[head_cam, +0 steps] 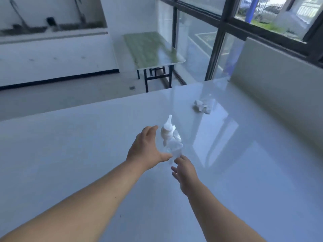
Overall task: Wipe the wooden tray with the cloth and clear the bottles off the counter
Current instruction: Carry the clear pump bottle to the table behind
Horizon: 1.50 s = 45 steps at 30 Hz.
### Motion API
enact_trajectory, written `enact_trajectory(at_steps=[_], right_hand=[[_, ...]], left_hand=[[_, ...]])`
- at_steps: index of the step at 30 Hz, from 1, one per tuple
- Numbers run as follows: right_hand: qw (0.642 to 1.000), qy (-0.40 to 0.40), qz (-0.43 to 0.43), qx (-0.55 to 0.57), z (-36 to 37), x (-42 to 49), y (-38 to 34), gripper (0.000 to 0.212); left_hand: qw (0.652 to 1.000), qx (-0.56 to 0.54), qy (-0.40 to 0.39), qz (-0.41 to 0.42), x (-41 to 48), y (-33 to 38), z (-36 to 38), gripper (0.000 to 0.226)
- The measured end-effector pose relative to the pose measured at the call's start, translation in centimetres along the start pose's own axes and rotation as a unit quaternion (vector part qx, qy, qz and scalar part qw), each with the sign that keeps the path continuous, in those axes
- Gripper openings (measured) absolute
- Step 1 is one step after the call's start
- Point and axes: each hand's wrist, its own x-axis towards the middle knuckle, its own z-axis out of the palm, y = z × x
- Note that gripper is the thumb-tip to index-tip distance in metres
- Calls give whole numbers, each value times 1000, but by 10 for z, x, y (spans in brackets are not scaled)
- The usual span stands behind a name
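Note:
A clear bottle with a white spray top stands on the glossy white counter, blurred by motion. My left hand curves around its left side, fingers apart, thumb near the bottle's base. My right hand reaches up from the lower right, its fingertips at the bottle's clear lower body. Whether either hand truly grips the bottle is unclear. A crumpled white cloth lies farther back on the right. No wooden tray is in view.
A low white wall borders the counter on the right, with windows above it. Beyond the counter's far edge stands a green-topped folding table on the floor.

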Motion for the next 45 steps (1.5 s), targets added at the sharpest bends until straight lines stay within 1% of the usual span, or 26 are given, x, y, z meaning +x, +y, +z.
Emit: enact_trajectory(at_steps=[2, 5, 8, 10, 14, 16, 18, 20, 28, 30, 33, 35, 36, 37, 39, 41, 42, 45], right_hand=[[999, -30, 6, -27, 57, 7, 2, 38], [995, -71, 27, -61, 132, 13, 10, 27], [989, -110, 44, -91, 200, 21, 25, 25], [985, -126, 47, -107, 233, 24, 37, 27], [976, -146, 59, -148, 282, 24, 57, 22], [971, -155, 54, -176, 295, 25, 66, 28], [965, -162, 46, -202, 302, 28, 74, 44], [959, -167, 40, -224, 304, 30, 82, 51], [953, -158, 13, -259, 294, 33, 95, 62], [952, -156, 5, -264, 289, 33, 95, 67], [949, -160, -8, -272, 274, 31, 90, 69], [941, -158, -40, -296, 256, 27, 84, 67], [935, -148, -65, -315, 242, 25, 81, 66], [927, -134, -94, -338, 225, 24, 77, 64], [901, -100, -148, -395, 187, 21, 67, 62], [873, -62, -192, -444, 137, 18, 56, 62], [862, -41, -209, -460, 108, 17, 51, 62], [833, 23, -246, -495, 20, 10, 38, 63]], left_hand=[[999, 8, 21, -34, -3, -50, -29, 122], [995, 17, 46, -83, -13, -116, -66, 122], [989, 22, 68, -128, -29, -175, -97, 122], [985, 26, 80, -151, -39, -205, -112, 122], [977, 23, 99, -185, -59, -252, -127, 123], [974, 18, 103, -201, -68, -268, -128, 123], [973, 13, 102, -208, -74, -278, -125, 123], [973, 9, 99, -208, -79, -285, -121, 124], [975, -7, 93, -200, -88, -291, -109, 125], [973, -14, 83, -215, -88, -290, -109, 129], [965, -19, 75, -249, -90, -279, -109, 145], [947, -9, 91, -309, -96, -272, -105, 148], [933, -1, 97, -346, -101, -268, -100, 143], [921, 5, 87, -381, -108, -263, -92, 133], [908, 14, 15, -419, -122, -252, -72, 100], [923, 24, -60, -378, -130, -228, -44, 70], [936, 27, -79, -343, -129, -210, -28, 63], [969, 27, -93, -226, -109, -140, 13, 64]])
